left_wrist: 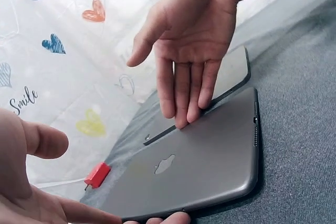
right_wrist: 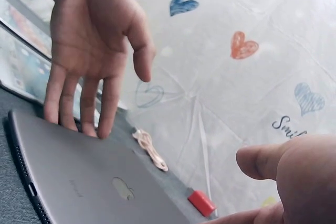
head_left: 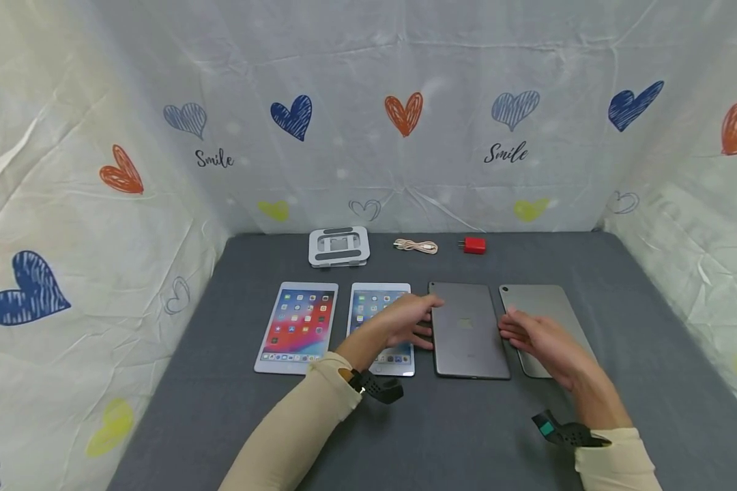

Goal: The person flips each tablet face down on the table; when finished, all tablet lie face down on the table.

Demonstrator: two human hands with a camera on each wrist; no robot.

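Observation:
A dark grey tablet [head_left: 469, 344] lies screen down, its apple logo showing. My left hand [head_left: 400, 319] is at its left edge, over part of a white tablet [head_left: 395, 366] whose lit screen shows app icons. My right hand [head_left: 546, 342] is at the right edge, overlapping a lighter grey tablet [head_left: 549, 300], also back side up. In the left wrist view, the right hand's straight fingers [left_wrist: 181, 93] reach down to the far edge of the dark tablet [left_wrist: 210, 156]. Straight left fingers [right_wrist: 67, 98] meet its opposite edge in the right wrist view.
Another white tablet [head_left: 301, 324] with a lit red and blue screen lies at the left. Behind the row are a folded grey-white stand [head_left: 339, 258], a coiled pale cable [head_left: 415, 246] and a red charger plug [head_left: 474, 245]. A heart-printed curtain [head_left: 344, 157] encloses the dark table [head_left: 460, 436].

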